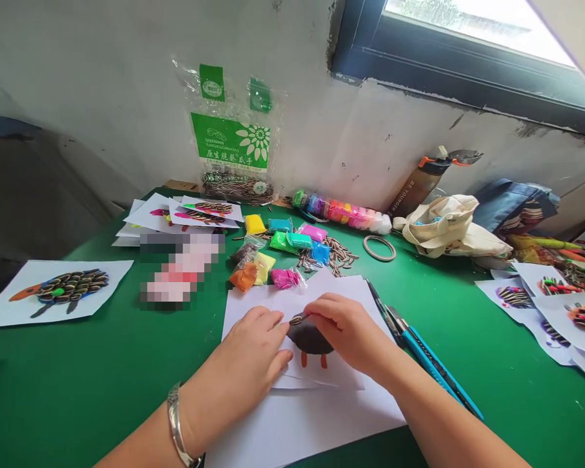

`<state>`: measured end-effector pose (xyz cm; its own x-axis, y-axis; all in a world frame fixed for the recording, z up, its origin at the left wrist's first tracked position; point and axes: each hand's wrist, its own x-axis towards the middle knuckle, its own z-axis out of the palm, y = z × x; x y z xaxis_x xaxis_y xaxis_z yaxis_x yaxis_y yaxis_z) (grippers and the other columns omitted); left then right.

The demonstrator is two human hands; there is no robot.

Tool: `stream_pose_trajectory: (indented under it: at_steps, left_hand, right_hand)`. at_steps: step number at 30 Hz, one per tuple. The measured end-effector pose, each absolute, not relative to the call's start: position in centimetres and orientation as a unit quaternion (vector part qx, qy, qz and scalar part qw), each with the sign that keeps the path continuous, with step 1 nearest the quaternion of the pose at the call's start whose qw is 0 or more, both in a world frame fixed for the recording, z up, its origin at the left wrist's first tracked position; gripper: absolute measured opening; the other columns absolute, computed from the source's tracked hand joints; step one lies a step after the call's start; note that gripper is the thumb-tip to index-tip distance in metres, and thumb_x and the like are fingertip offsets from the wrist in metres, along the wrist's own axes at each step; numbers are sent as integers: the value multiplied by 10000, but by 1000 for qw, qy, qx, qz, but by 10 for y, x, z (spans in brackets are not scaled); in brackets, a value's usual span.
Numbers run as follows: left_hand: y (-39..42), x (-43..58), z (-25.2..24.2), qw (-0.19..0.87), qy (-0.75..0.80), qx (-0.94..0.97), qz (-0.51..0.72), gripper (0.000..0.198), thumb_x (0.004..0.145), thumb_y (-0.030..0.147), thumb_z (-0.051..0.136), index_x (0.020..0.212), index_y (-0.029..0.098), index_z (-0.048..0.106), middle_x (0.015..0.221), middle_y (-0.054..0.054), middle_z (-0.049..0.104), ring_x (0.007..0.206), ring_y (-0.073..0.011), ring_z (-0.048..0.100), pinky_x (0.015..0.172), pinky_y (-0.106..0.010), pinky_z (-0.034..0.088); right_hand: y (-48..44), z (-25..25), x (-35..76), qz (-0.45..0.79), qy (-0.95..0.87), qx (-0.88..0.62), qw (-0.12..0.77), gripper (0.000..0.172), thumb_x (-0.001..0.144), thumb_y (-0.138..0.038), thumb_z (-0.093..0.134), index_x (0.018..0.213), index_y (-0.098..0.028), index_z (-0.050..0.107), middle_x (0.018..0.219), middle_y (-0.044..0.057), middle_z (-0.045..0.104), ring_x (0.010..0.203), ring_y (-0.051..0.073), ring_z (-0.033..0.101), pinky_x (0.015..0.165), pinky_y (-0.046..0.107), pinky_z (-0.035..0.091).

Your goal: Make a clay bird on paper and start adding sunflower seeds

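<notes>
White paper (331, 416) lies before me, bearing a dark, rounded clay shape (314, 341) with two short orange legs (324, 361) below it. A striped sunflower seed (296, 320) sits at the upper left edge of the dark shape. My right hand (348, 331) is closed above the shape, its thumb and index finger pinched at its top; what they hold is too small to name. My left hand (251, 354) rests on the paper at the shape's left, fingers apart, one fingertip beside the seed.
Coloured clay packets (285, 242) and a pile of loose seeds (338, 255) lie behind the paper. Blue cutters (433, 364) are at its right. Seed pictures (73, 289) lie at left and right. A seed bag (234, 156) and bottle (419, 185) stand by the wall.
</notes>
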<state>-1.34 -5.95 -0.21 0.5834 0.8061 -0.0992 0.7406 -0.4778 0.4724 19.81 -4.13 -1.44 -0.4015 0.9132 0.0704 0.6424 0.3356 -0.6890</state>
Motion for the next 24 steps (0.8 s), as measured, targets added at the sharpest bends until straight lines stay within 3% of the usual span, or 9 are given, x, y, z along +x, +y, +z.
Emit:
stream_pose_trajectory:
  at_steps: [3,10,24]
  left_hand:
    - [-58,-15,-2,251,447,856,73,159,936,214,487,1014,203,625,1081,-67,591,1073,-262,502,917,-430,456]
    - [-59,-14,-3,244,433,863,89,136,934,191,494,945,210,628,1012,-49,583,1026,-243,507,885,-406,463]
    - [-60,-13,-6,216,437,870,68,152,943,209,490,967,194,639,1022,-67,590,1040,-257,501,910,-425,465]
  right_hand:
    - [-49,-18,193,327,-773,-496,222,251,924,-125,449,911,-243,671,838,3,619,635,107,578,572,217,451]
    - [-50,-29,183,204,-825,-475,227,210,870,-89,509,916,-212,673,853,51,647,841,191,563,729,298,458]
    - [-50,-45,174,127,-843,-476,217,186,670,-63,606,812,-180,630,772,47,596,732,189,477,656,296,388]
